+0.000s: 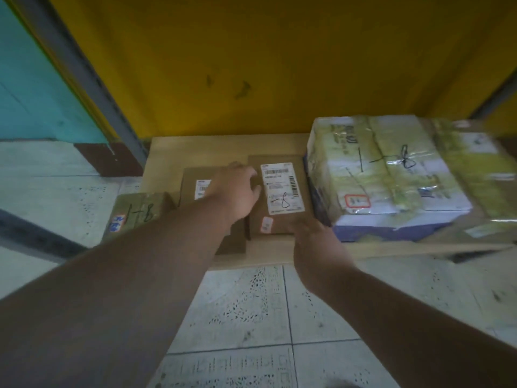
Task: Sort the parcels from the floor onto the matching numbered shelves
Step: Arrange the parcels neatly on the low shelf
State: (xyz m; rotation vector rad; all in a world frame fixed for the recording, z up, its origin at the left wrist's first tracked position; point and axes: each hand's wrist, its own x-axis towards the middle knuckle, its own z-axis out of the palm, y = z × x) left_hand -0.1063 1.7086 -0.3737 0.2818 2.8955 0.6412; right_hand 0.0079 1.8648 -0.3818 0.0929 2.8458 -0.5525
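Two bare hands are reaching forward to a low shelf board (pixel 223 144) that is lying just above the tiled floor (pixel 251 303), in front of a yellow back wall (pixel 251 65). The left hand (pixel 237 189) is resting on the left edge of a brown cardboard parcel (pixel 279 219), with its fingers curled over that edge, so it is gripping the parcel there. This parcel is lying flat on the board, near the middle, and it is carrying a white label (pixel 282 189) with barcodes and a handwritten mark that is looking like "-8". The right hand (pixel 316 242) is sitting at the near right corner of the same parcel, palm down; its fingers are pointing to the parcel, but I cannot tell if they are curling round the corner or only touching it, because the back of the hand is hiding them.

Just to the left, a second brown parcel (pixel 193 189) is lying beside the first one, partly under the left wrist. Further left, a smaller parcel with tape (pixel 140 211) is showing "1-8" in black marker and is sitting at the left end of the board. On the right side, a big parcel wrapped in clear film (pixel 391 175) is standing just beside the held parcel, also marked with black pen. A grey metal upright (pixel 92 79) is running slantwise at the left, with a turquoise wall (pixel 33 93) behind it.
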